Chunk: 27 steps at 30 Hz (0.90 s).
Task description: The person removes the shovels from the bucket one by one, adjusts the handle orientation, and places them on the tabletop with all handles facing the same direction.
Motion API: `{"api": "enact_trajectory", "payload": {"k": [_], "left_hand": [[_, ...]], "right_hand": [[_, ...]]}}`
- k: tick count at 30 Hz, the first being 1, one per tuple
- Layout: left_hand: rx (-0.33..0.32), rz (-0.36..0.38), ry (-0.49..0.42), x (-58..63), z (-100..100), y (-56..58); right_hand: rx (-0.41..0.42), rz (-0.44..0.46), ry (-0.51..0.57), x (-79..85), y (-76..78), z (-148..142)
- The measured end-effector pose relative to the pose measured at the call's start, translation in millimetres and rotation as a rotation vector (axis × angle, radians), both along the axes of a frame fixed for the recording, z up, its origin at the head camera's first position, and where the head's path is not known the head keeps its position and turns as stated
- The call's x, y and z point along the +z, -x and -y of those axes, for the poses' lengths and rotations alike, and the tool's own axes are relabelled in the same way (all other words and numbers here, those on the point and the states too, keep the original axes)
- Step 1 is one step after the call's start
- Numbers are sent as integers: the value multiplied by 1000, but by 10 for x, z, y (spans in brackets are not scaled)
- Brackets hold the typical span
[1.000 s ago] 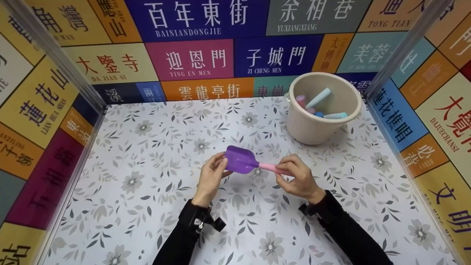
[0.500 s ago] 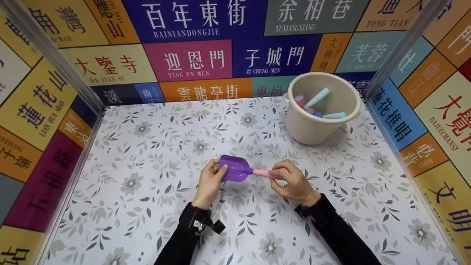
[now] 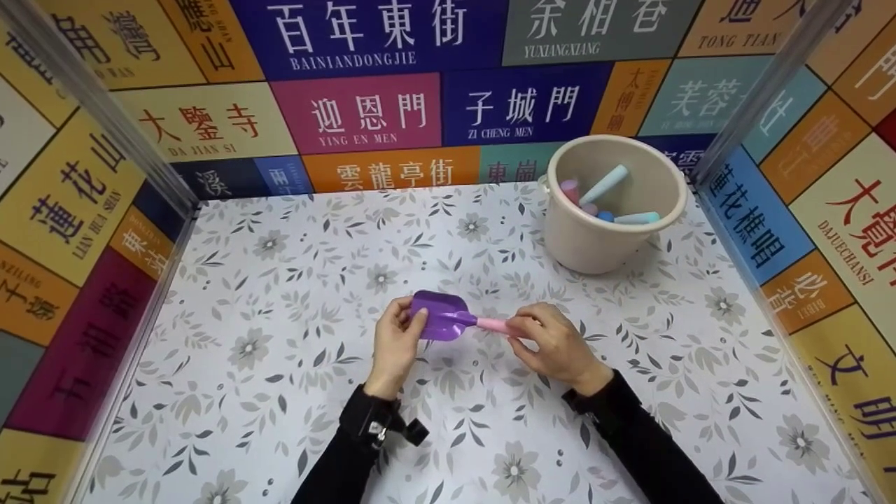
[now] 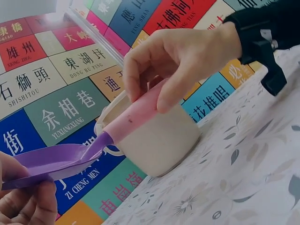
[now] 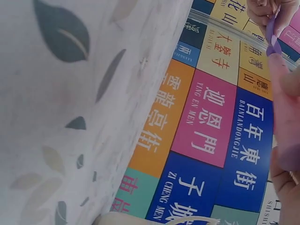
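Note:
A toy shovel (image 3: 442, 316) with a purple blade and a pink handle is held between both hands above the table. My left hand (image 3: 395, 343) pinches the blade's outer edge, thumb on top and fingers underneath, as the left wrist view shows. The pink handle (image 4: 133, 115) is gripped near its end by my right hand (image 3: 556, 346), between thumb and fingers. Seen from the right wrist, the handle (image 5: 283, 103) points away toward the left hand (image 5: 267, 11), its purple end cap facing the camera.
A beige bucket (image 3: 595, 241) stands at the back right, holding several pastel pieces, among them a light-blue stick (image 3: 605, 185). The flower-patterned tabletop (image 3: 315, 434) is bounded by sign-printed walls (image 3: 371, 112) at the back and both sides.
Both hands have shifted the shovel a little to the left and slightly nearer to me. The grip on blade and handle stays. The bucket has not moved.

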<state>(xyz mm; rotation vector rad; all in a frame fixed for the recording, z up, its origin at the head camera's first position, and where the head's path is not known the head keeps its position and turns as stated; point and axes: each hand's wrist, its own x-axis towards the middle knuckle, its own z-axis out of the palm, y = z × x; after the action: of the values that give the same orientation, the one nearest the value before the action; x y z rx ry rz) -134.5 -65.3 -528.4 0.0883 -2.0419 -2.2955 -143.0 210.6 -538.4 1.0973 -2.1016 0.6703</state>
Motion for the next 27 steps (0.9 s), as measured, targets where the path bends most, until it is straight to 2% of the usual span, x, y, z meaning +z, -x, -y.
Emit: {"api": "enact_trajectory", "payload": {"k": [4, 14, 19, 27], "left_hand": [[20, -64, 82, 29, 9, -19], [59, -280, 255, 42, -44, -88], [50, -317, 288, 48, -72, -115], [46, -347, 315, 17, -88, -125]], "right_hand": [[-49, -6, -25, 53, -41, 30], [-156, 116, -70, 51, -50, 234], [-175, 204, -74, 4, -30, 290], [-129, 284, -47, -61, -32, 301]]}}
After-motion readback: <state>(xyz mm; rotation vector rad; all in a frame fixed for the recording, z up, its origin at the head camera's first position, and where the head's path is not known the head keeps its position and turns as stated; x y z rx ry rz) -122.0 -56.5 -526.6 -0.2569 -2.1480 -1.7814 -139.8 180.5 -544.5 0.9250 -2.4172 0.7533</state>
